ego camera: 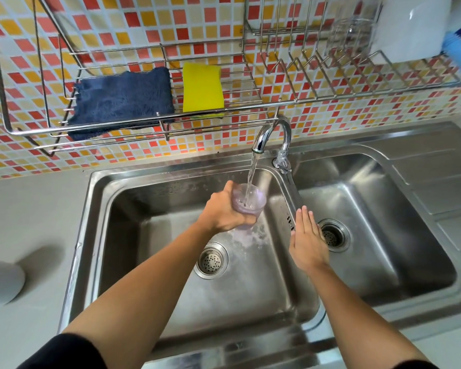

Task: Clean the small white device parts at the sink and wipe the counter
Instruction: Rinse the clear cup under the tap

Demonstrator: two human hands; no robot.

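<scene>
My left hand (225, 210) grips a clear, faintly lilac cup-shaped part (248, 202) upright over the left basin of the steel sink (96, 209). Water runs from the chrome tap (273, 134) straight into the cup. My right hand (308, 238) hovers flat with straight fingers above the divider between the two basins, holding nothing. A dark blue cloth (121, 101) and a yellow sponge (202, 87) lie on the wire rack (24, 133) on the tiled wall above the sink.
A white rounded object (2, 282) stands on the grey counter (24, 214) at the left edge. On the upper right rack sit a clear container (353, 27) and a white container (410, 27). A ribbed drainboard (437, 182) lies to the right. Each basin has a drain strainer.
</scene>
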